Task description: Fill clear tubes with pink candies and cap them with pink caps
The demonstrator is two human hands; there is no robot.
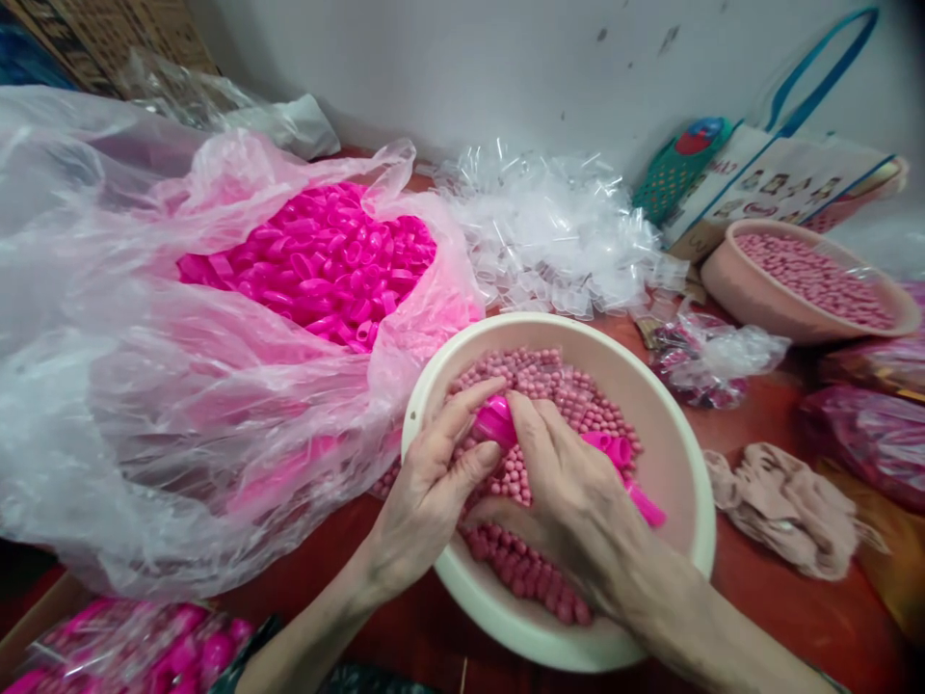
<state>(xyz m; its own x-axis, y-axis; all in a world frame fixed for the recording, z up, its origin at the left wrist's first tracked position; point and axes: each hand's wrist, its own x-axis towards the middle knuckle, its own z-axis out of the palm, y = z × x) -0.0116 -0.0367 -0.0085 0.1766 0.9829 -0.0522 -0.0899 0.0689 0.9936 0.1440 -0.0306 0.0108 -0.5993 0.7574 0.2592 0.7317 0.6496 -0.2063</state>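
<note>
At centre frame our left hand [434, 482] and right hand [570, 482] both pinch a pink plastic cap [495, 421] over the cream bowl [679, 453] of pink beads [549, 381]. We'd say keep it low over the bowl so strays drop back in.

Looks like a small home packing workshop, I'm at a red table [795, 617] against a bare white wall [506, 58]. Left of frame: big plastic sack of pink caps [325, 260]. Centre and upper right: basins of pink beads [672, 453] [809, 280]. Top centre: heap of clear wrappers [556, 231]. Carrier bag [787, 178] upper right.
</note>
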